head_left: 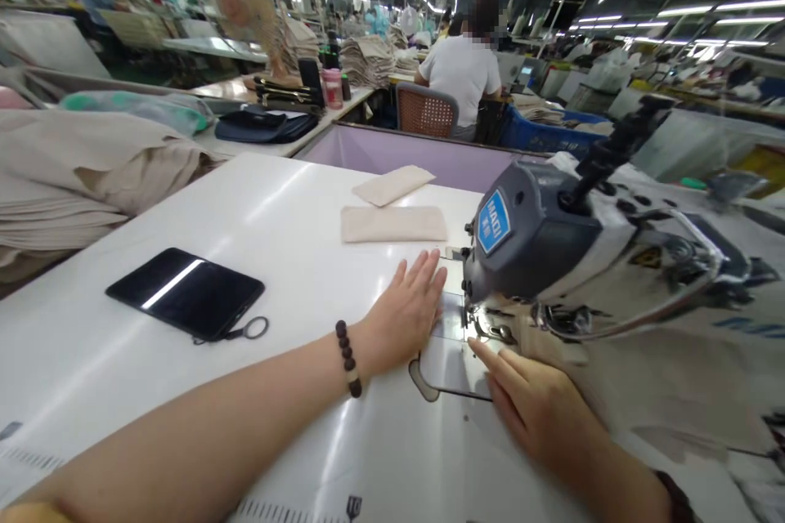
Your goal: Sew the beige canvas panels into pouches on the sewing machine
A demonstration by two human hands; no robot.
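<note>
plainly, left hand (401, 315) flat, right hand (540, 400) unclenched, both beside the sewing machine (540, 237)

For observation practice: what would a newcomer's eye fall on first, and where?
Probably the sewing machine at right, with its blue label. The left hand lies partly over the metal plate; the right hand points in from lower right. A black-screened device lies on the table at left.

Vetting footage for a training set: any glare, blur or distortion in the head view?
Head view: white glare streaks cross the dark-screened device and white tabletop; a bright spot shows under the sewing machine head, near the right hand; far background soft; outer edges look stretched, as if wide-angle; the seated person's head is partly pixelated.
</note>
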